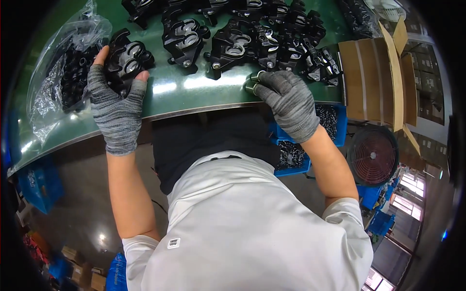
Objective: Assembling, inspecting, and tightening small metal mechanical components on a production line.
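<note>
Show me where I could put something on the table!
Bare: up front on the green table, between left grip and right grip, nearer than the middle black parts; a bit in front of the plastic bag. Crowded: the back.

Black casting; two seemingly metallic cylinders
</note>
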Motion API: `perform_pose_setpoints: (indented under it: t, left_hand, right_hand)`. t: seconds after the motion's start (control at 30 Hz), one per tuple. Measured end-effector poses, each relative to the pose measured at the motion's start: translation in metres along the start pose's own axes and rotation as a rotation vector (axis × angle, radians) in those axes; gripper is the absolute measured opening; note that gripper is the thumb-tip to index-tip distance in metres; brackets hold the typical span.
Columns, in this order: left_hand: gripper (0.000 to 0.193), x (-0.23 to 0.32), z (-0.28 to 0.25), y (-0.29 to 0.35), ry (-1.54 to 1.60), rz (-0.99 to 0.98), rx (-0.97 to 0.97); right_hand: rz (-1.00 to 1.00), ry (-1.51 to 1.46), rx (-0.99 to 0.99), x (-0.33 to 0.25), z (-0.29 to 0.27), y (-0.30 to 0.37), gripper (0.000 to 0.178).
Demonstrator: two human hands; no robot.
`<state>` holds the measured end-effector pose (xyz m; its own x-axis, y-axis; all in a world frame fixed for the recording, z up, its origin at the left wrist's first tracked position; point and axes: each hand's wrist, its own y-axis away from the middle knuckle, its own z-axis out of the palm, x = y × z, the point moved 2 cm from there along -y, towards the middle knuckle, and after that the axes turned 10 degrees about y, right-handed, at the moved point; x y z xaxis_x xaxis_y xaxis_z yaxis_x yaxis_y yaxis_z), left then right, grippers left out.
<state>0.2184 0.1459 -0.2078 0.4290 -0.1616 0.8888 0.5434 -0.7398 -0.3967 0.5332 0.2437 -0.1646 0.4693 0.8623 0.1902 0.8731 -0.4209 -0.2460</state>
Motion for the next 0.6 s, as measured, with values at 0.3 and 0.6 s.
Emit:
perform_pose_setpoints:
  t: [0.3,0.6]
  left_hand:
    - [0.077,0.001,-0.006,-0.002,0.013,-0.044,-0.024]
    - [0.080,0.004,-0.012,0.006,-0.089,0.132,0.007]
  right_hand:
    - [0.252,-0.207,0.166,0.002,-0.013,-0.001,0.027]
    - [0.100,0.169,-0.001,-0.026,-0.018,-0.041,0.024]
